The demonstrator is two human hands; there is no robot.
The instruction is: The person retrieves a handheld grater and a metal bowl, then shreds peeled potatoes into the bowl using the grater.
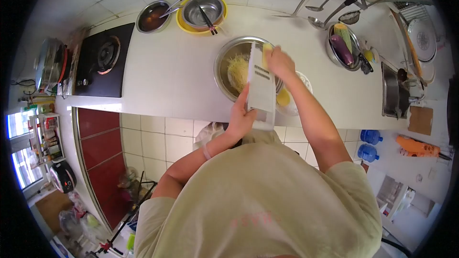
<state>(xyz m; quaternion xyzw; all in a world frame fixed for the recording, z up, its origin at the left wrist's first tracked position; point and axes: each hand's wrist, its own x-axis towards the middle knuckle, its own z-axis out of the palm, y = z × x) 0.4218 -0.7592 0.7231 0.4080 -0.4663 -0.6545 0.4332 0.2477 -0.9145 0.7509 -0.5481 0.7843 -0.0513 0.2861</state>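
Observation:
My left hand [240, 118] is wrapped round the side of a white grater [261, 93], which slants over a steel bowl [218, 69]. Pressed against the grater's far end is a peeled yellow potato [267, 51], held by the closed fingers of my right hand [280, 62]. Thin pale shreds [237, 70] lie heaped in the bowl, left of the grater. Partly under my right forearm, a white plate [304, 80] carries another peeled potato [283, 97]. The grater hides the right part of the bowl.
A yellow basin [180, 23] holds a steel bowl [201, 13] with black chopsticks [207, 19]. Left of it stands a bowl of brown liquid [154, 18], near the stove [106, 59]. At right, a bowl holds an eggplant [341, 48]; beyond is the sink [393, 93]. Utensils hang above.

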